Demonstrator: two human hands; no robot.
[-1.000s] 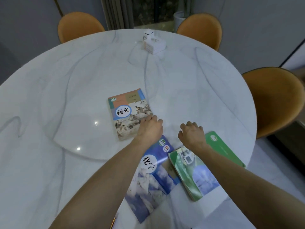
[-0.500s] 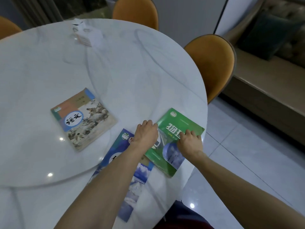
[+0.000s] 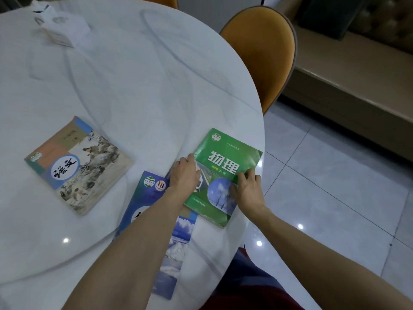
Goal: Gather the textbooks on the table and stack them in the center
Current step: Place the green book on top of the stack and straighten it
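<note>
At centre right of the frame, close to the near right rim of the round white marble table (image 3: 138, 90), lies the green textbook (image 3: 225, 162), cover up, its right corner reaching the table edge. Both hands are on it. The left hand (image 3: 185, 173) grips its left edge, fingers curled over the cover; whether the thumb sits beneath the book cannot be told. The right hand (image 3: 247, 189) grips the book's lower right edge, fingertips (image 3: 248, 174) pressed on the cover near the round picture. The book's lower left corner overlaps the blue textbook (image 3: 154, 198), which lies flat at lower centre and is largely hidden under the left forearm. At left of the frame, well apart from the other two, the tan and blue textbook (image 3: 78, 164) lies flat on the raised glass turntable (image 3: 111, 121), cover up and turned at an angle. At upper left a white tissue box (image 3: 60, 30) stands on the table, blurred. An orange chair (image 3: 263, 52) stands beside the table at upper right, and part of a second orange chair back (image 3: 156, 0) shows at the top edge. Beige bench seating (image 3: 357, 70) runs along the upper right, above a pale tiled floor (image 3: 335, 198).
</note>
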